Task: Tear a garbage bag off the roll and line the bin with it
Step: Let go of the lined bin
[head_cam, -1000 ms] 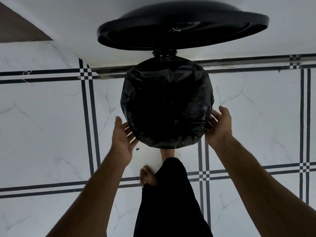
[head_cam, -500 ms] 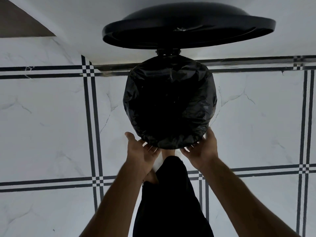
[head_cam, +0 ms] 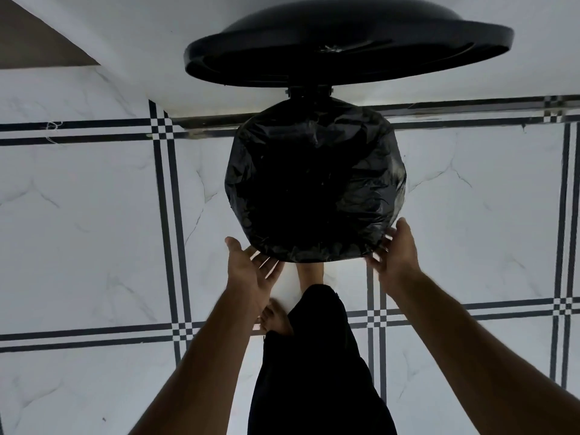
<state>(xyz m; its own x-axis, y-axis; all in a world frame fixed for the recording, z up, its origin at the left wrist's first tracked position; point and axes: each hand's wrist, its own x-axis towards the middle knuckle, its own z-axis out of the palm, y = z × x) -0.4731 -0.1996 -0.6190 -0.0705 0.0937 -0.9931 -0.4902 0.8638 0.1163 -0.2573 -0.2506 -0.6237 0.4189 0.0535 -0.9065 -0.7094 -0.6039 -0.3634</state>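
Fingers (head_cam: 266, 262) of our left hand (head_cam: 251, 274) and right hand (head_cam: 397, 255) are spread, holding nothing, at the bin's (head_cam: 315, 186) near rim. The bag (head_cam: 370, 196) already drapes that rim, under the raised lid (head_cam: 345, 48). Final smoothing, we judge; next, tucking slack.

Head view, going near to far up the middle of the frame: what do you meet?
Black trouser leg → bare foot → garbage bag stretched over the bin → hinge → raised lid.
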